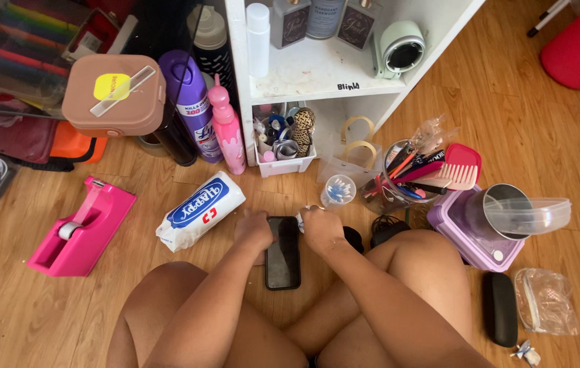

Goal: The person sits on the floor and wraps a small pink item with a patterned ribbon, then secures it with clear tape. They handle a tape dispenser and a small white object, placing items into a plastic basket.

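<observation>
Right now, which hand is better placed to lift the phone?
Probably left. The left hand rests at the phone's edge and looks free; the right hand seems to pinch something small, too hidden to identify.

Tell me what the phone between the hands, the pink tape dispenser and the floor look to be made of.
Phone: glossy black glass face, by its mirror-like sheen. It lies between the left hand and right hand. Pink tape dispenser: moulded plastic, smooth and evenly coloured, slightly shiny. Floor: wood or wood-look laminate, with grain lines and plank seams; which one cannot be told.
</observation>
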